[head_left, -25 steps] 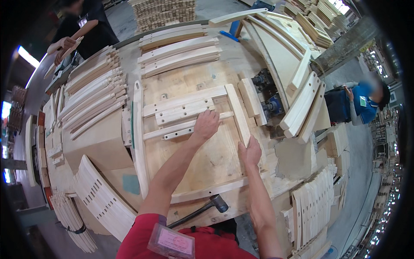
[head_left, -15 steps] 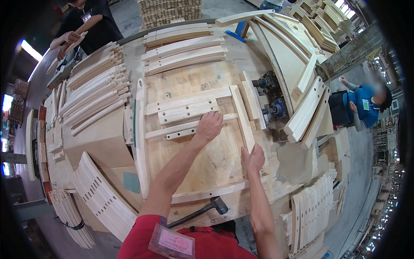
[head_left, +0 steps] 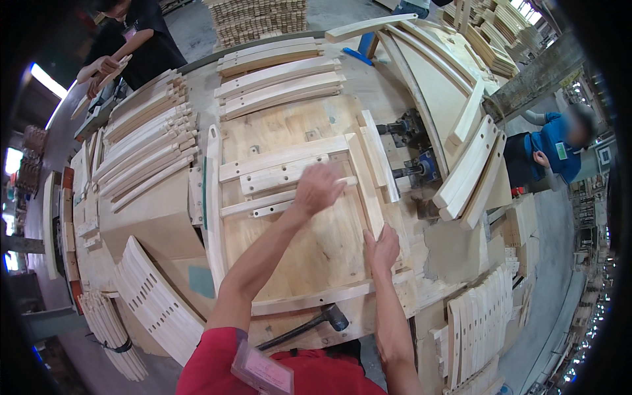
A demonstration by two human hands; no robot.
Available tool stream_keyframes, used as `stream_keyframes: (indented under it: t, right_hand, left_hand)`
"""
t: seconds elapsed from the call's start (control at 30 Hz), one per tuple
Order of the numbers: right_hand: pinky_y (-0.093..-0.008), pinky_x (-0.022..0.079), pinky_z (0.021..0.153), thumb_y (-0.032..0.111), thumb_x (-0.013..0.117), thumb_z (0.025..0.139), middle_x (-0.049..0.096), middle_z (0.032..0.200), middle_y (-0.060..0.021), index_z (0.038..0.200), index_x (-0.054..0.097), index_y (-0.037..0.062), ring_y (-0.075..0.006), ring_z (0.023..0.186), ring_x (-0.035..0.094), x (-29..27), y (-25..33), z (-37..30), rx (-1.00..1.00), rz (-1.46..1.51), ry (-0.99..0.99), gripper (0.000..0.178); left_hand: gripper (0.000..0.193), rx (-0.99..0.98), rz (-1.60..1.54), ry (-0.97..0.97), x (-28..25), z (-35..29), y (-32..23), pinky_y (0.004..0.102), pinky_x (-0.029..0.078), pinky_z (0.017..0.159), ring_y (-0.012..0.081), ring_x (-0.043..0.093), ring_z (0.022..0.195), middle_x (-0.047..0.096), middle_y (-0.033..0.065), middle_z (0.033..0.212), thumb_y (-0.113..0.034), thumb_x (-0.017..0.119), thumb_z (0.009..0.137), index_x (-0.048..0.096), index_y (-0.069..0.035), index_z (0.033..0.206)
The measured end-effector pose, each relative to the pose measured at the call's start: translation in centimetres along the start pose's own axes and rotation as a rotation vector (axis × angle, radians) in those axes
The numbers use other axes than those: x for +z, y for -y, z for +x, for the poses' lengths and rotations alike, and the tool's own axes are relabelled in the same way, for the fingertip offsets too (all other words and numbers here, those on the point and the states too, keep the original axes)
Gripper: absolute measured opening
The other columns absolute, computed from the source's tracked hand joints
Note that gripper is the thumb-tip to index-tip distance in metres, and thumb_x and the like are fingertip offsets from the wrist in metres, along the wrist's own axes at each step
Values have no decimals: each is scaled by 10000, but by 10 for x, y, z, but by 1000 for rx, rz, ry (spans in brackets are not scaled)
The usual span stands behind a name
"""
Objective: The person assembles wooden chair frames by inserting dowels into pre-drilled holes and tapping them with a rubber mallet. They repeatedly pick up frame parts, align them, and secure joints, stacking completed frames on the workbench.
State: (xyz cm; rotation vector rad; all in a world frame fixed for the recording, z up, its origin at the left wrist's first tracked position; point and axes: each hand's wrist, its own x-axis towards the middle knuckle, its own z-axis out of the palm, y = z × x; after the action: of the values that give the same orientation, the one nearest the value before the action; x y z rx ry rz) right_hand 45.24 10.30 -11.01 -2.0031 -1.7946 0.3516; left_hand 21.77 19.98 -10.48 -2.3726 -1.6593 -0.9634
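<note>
Our left hand [head_left: 319,187], resting on the thin rail [head_left: 247,205] left of the side post [head_left: 367,187] a moment ago, now blurs above it; the rail seems unpressed. We cannot tell that grip; our right hand [head_left: 382,250] pinches the post's near end.

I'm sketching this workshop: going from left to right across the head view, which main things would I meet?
Slotted boards, the wooden frame's left rail, the wearer's left hand, their right hand, loose boards with holes, a person in a blue shirt.
</note>
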Motion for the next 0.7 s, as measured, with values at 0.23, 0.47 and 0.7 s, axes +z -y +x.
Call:
stream_keyframes:
  t: [0.23,0.47,0.7]
  right_hand:
    - [-508,489,871,293,830,795,647,1041,-208,1170,619,-12,-424,1022,599,-9,20,-1,-22,-9,10,527]
    - [-504,484,875,318,826,803,648,1043,-211,1138,622,-11,-423,1010,596,8,27,-17,-6,-25,40,511]
    - [-487,484,857,271,820,807,661,967,-210,1023,645,-4,-407,949,631,-1,58,-34,-29,-4,-28,391]
  left_hand:
    - [1061,-451,60,510,-62,36,87,488,337,1107,397,493,1250,538,252,1339,-779,583,823,445,53,1467]
    - [1191,-371,86,476,-68,2,99,478,330,1103,387,500,1224,556,237,1290,-821,696,670,455,59,1435]
    - [1131,-320,99,385,-85,-9,111,463,350,1057,335,529,1182,593,191,1226,-821,699,659,523,51,1358]
